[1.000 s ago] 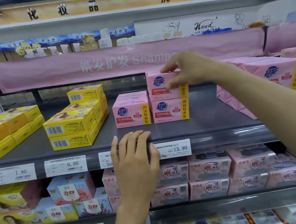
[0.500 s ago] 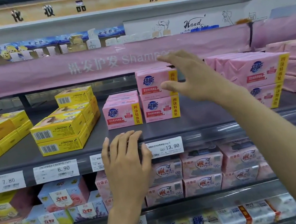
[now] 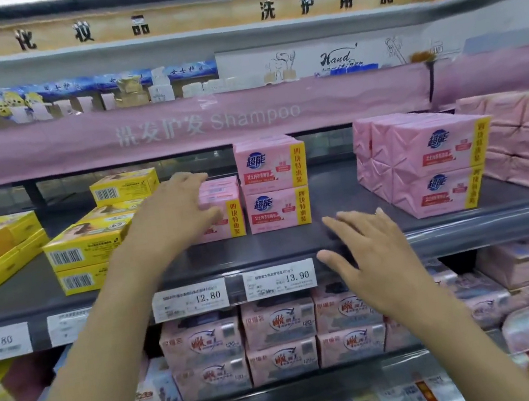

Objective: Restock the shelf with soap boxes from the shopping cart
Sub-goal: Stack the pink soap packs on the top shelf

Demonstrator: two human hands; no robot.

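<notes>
left hand, right hand: 2 | central pink soap boxes: 3 | upper-row price tags: 4

At the shelf — left hand touches the low pink soap boxes beside a two-high pink stack; right hand, fingers spread, hovers at its front edge.

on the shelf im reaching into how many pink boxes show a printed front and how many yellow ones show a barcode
pink boxes with a printed front: 5 (one partly behind the left hand)
yellow boxes with a barcode showing: 3
total: 8
</notes>
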